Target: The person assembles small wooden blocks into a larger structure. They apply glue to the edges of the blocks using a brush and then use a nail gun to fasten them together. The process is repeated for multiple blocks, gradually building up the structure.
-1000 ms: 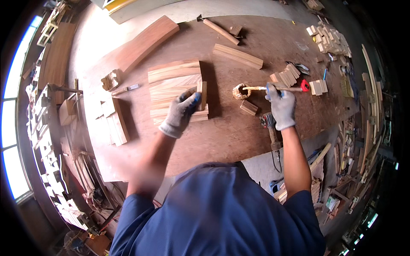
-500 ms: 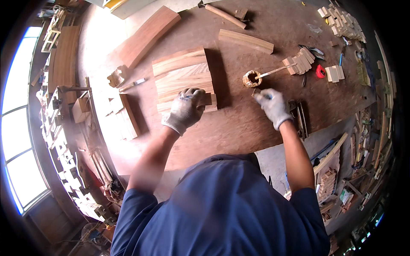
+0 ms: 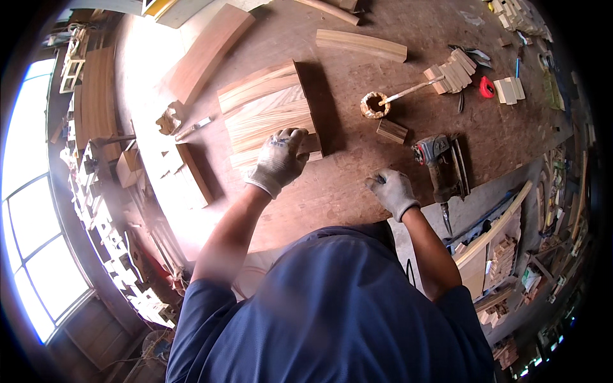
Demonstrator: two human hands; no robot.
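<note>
My left hand (image 3: pixel 279 159), in a whitish work glove, is closed around a small dark wooden block (image 3: pixel 311 143) near the front right corner of a striped wood panel (image 3: pixel 265 108). The panel lies on the workbench. My right hand (image 3: pixel 392 191), also gloved, hovers near the bench's front edge with curled fingers; whatever may be between them is hidden. Beyond it a small wooden block (image 3: pixel 391 131) lies beside a glue-crusted pot (image 3: pixel 375 105). A stick (image 3: pixel 415 89) leans out of the pot. To the right of my right hand lies a power drill (image 3: pixel 437 163), its bit pointing over the edge.
Wooden boards (image 3: pixel 211 54) and a long strip (image 3: pixel 361 45) lie farther back. Small blocks (image 3: pixel 453 71), a red tape measure (image 3: pixel 486 87) and a blue pencil (image 3: pixel 517 67) are at the right. A brush (image 3: pixel 191 128) and stacked pieces (image 3: pixel 185 172) sit left of the panel.
My right hand has drawn back toward me, away from the small block by the pot, which now lies uncovered. The drill has come into sight. My left hand stays at the panel. The view has shifted slightly.
</note>
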